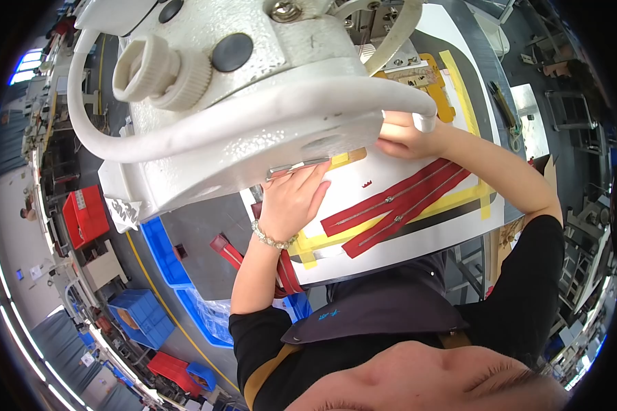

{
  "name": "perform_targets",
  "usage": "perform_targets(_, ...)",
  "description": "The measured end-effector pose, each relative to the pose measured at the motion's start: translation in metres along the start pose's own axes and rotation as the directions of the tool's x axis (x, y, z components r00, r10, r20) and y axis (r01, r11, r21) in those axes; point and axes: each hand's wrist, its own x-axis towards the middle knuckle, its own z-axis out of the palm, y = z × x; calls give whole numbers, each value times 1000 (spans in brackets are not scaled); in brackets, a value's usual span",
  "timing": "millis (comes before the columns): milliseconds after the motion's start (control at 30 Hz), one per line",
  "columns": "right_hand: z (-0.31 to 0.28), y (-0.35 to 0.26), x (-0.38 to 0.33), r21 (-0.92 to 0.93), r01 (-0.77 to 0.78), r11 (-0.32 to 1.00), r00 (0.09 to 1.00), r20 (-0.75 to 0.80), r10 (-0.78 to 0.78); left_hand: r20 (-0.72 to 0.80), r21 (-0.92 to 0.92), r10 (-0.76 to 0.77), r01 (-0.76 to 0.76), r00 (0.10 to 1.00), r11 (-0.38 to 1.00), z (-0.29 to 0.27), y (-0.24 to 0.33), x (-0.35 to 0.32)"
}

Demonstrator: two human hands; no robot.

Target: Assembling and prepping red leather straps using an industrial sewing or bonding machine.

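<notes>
Grey worktable (199, 236): bears red zippers (370, 209); shows left hand (291, 198), right hand (415, 137) near white machine (288, 144); cannot tell either grip from here.

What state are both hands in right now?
Left hand: beside slim metal piece; grip can't be told.
Right hand: partly hidden behind sewing machine; grip can't be told.

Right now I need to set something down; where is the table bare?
Mostly bare: grey tabletop between blue bin, white machine and the red strip by the left forearm. Crowded: around the red zippers and right hand.
</notes>
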Motion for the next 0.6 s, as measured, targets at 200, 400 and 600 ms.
perform_targets(200,-27,-33,-31,-43,-132,990,986,-113,126,-54,-10,27,-27,998,1000,-4,2,0)
perform_targets(400,-47,-67,-89,-27,-470,882,881,-76,467,-20,-259,133,-134,991,957,-14,19,7)
perform_targets(600,-46,-102,-111,-171,-569,804,820,-46,571,94,-387,264,-210,960,898,-10,30,7)
